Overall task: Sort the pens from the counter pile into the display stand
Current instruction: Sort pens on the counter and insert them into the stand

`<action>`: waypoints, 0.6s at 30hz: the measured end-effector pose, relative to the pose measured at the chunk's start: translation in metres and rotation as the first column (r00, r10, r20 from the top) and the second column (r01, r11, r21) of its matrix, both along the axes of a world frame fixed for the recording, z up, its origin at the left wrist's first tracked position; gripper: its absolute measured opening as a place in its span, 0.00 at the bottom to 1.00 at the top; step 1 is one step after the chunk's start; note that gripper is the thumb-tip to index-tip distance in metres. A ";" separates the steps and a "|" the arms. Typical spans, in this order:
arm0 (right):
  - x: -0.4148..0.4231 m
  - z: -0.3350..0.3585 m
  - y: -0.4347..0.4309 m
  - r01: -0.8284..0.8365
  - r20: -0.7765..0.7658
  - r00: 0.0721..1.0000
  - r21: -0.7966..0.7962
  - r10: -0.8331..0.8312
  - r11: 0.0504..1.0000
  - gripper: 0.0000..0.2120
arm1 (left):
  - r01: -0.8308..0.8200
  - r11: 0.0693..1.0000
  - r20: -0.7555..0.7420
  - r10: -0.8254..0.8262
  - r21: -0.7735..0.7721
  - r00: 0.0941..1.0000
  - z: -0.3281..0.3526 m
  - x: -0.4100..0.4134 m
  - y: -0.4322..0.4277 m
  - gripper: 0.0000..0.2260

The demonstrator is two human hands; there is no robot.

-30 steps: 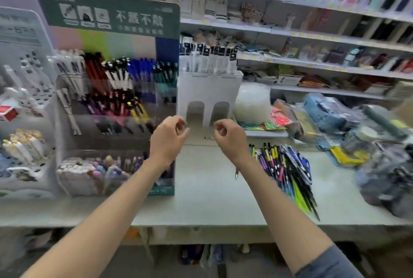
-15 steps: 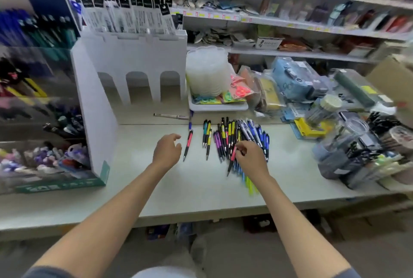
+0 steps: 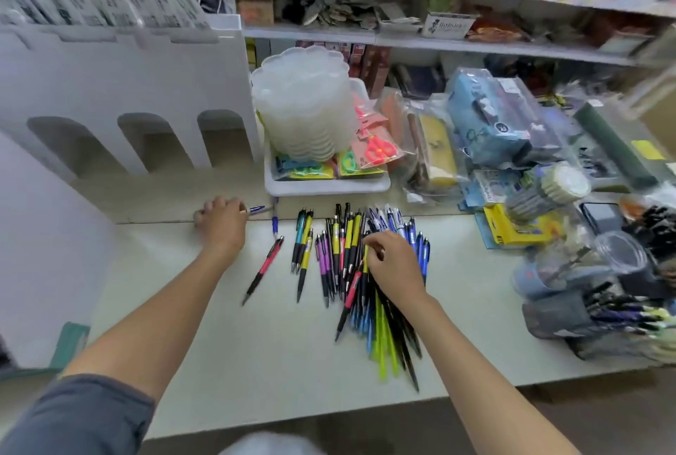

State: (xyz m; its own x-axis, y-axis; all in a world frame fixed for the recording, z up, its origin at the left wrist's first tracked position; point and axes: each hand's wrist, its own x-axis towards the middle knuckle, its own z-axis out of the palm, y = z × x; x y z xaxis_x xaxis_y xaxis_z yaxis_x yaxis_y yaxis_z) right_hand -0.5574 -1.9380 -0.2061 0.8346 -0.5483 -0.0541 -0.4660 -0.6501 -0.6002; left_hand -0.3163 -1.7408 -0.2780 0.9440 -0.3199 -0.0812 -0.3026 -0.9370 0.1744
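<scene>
Head view: your L hand (image 3: 221,226) sits at the back edge of the counter (image 3: 256,352), fingers curled round a blue-tipped pen (image 3: 257,209). Your R hand (image 3: 393,264) is knuckles-up on the pen pile (image 3: 340,246), fingertips pinching into it; which pen, can't tell. Pile lies mid-counter, just in front of the white tray (image 3: 329,186). Display stand (image 3: 44,235) is at far left, only its white side showing.

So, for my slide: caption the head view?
Left hand grips a stray pen; right hand pinches into the pen pile.
</scene>
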 end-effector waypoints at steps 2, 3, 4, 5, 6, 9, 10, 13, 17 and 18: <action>0.005 -0.003 -0.004 -0.023 0.004 1.000 0.005 0.023 1.000 0.11 | -0.005 0.999 -0.021 0.004 -0.054 1.000 -0.006 -0.004 -0.003 0.07; 0.007 -0.003 -0.006 -0.037 0.008 0.999 0.007 0.037 0.999 0.11 | -0.029 0.993 -0.050 0.023 -0.116 0.998 -0.008 -0.007 -0.006 0.08; 0.010 -0.004 -0.009 -0.053 0.012 0.999 0.009 0.053 0.999 0.10 | -0.068 0.980 -0.090 0.052 -0.185 0.995 -0.008 -0.011 -0.010 0.10; 0.012 -0.005 -0.011 -0.067 0.012 0.998 0.013 0.067 0.998 0.10 | -0.112 0.965 -0.125 0.084 -0.238 0.989 -0.007 -0.017 -0.015 0.13; 0.013 -0.005 -0.012 -0.077 0.011 0.997 0.021 0.077 0.997 0.10 | -0.148 0.953 -0.150 0.111 -0.263 0.983 -0.005 -0.023 -0.021 0.17; 0.016 -0.006 -0.015 -0.099 0.017 0.995 0.042 0.098 0.994 0.10 | -0.190 0.950 -0.159 0.153 -0.247 0.975 -0.001 -0.040 -0.040 0.27; 0.015 -0.006 -0.015 -0.109 0.019 0.994 0.046 0.108 0.993 0.11 | -0.209 0.949 -0.158 0.175 -0.235 0.972 -0.001 -0.044 -0.044 0.28; 0.011 -0.006 -0.017 -0.141 0.021 0.990 0.058 0.140 0.988 0.11 | -0.272 0.930 -0.164 0.237 -0.247 0.958 -0.002 -0.049 -0.055 0.28; 0.005 -0.006 -0.022 -0.155 0.023 0.988 0.055 0.154 0.986 0.11 | -0.304 0.910 -0.211 0.251 -0.282 0.945 -0.003 -0.051 -0.057 0.18; 0.004 -0.005 -0.023 -0.152 0.025 0.988 0.061 0.151 0.986 0.11 | -0.318 0.900 -0.240 0.252 -0.297 0.937 -0.003 -0.051 -0.052 0.15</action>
State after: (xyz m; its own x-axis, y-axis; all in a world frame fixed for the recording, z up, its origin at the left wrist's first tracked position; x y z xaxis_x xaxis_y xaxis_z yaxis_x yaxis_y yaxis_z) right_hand -0.5531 -1.9608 -0.2116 0.9089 -0.4115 -0.0671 -0.3526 -0.6729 -0.6503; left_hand -0.3673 -1.7933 -0.2806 0.9752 -0.0790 -0.2070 0.0393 -0.8578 0.5125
